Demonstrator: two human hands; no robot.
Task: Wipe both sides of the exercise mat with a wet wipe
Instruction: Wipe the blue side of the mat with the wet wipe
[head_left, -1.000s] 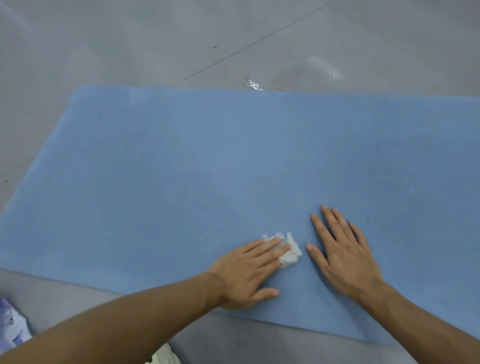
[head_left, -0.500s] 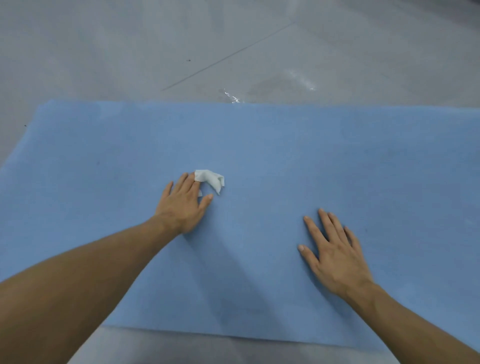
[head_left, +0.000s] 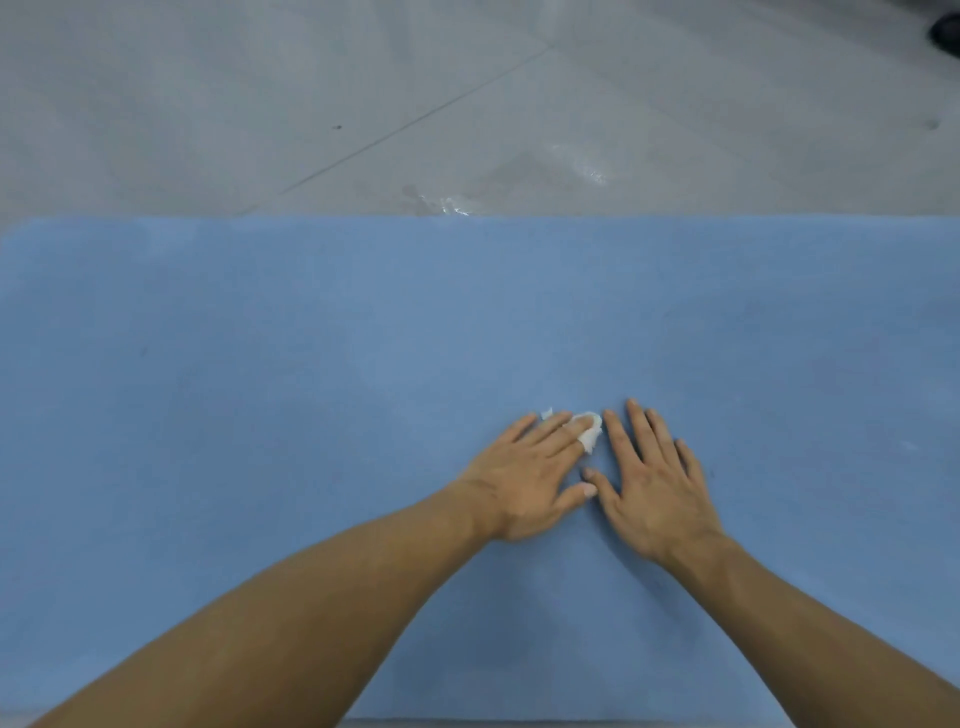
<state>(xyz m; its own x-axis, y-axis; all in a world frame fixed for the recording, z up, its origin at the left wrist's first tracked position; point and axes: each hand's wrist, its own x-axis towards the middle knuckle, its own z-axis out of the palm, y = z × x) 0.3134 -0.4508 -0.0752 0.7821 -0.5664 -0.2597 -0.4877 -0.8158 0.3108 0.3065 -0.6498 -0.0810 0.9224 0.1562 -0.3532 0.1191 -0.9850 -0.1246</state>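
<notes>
In the head view, the wet wipe (head_left: 589, 435) was pressed on the exercise mat (head_left: 311, 364), lower centre, by the flat left hand (head_left: 524, 480); the right hand (head_left: 655, 486) was laid spread beside. The other side was judged unwiped.

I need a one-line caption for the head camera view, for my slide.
Left hand presses a white wet wipe on the blue exercise mat; right hand rests flat beside it.
</notes>
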